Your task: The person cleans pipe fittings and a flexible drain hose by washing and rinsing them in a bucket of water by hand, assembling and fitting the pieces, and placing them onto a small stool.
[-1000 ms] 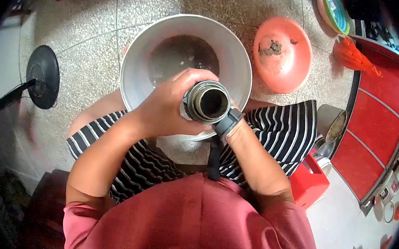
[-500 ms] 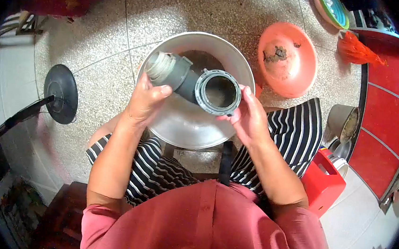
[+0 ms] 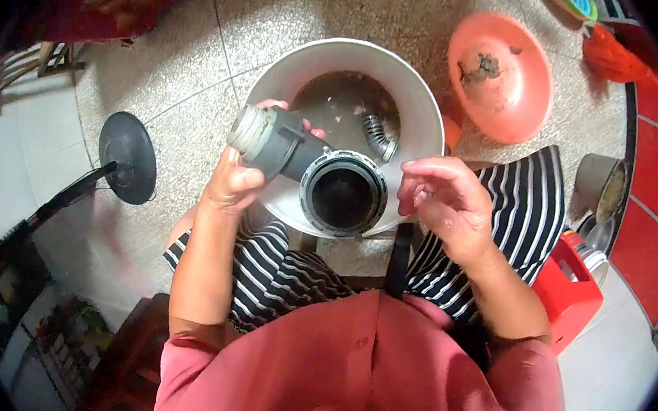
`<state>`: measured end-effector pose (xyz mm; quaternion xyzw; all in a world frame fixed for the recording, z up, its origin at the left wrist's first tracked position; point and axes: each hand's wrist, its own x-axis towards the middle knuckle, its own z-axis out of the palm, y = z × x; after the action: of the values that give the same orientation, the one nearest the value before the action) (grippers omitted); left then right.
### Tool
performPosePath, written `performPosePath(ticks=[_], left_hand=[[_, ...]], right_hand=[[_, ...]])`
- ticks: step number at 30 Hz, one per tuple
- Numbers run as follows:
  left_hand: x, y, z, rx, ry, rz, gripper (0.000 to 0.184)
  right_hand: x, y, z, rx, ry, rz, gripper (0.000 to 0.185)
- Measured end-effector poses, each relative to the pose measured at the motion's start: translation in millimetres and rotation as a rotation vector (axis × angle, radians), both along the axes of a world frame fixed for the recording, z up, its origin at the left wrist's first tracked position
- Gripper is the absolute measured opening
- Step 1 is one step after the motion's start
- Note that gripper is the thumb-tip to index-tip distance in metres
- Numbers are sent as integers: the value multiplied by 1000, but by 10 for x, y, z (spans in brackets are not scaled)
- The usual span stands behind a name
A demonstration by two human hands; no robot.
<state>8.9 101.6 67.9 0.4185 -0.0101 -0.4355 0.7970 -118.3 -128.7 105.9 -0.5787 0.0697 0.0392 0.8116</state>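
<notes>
The right hand's grip (image 3: 451, 208) is now off the grey pipe fitting (image 3: 303, 161); it is held apart from it, the fingers half curled. Only the left hand's grip (image 3: 232, 184) carries the fitting. Its wide mouth (image 3: 343, 195) comes nearer to the person, over the near side of the basin (image 3: 424, 96), where a short ribbed hose (image 3: 377, 135) becomes visible.
</notes>
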Motion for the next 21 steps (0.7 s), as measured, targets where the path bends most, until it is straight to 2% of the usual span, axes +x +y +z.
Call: performPosePath(ticks=[5, 10, 15, 18, 21], left_hand=[[6, 24, -126, 43, 61, 8, 81], [9, -5, -161, 85, 80, 47, 80], [40, 29, -242, 27, 86, -56, 83], [35, -5, -233, 17, 102, -59, 83], [4, -57, -215, 64, 154, 5, 79]], right_hand=[[67, 13, -115, -244, -123, 70, 34], [120, -44, -83, -347, -145, 163, 36], [92, -91, -86, -510, -202, 333, 44], [47, -39, -130, -475, -135, 213, 53], [2, 52, -290, -348, 45, 31, 61]])
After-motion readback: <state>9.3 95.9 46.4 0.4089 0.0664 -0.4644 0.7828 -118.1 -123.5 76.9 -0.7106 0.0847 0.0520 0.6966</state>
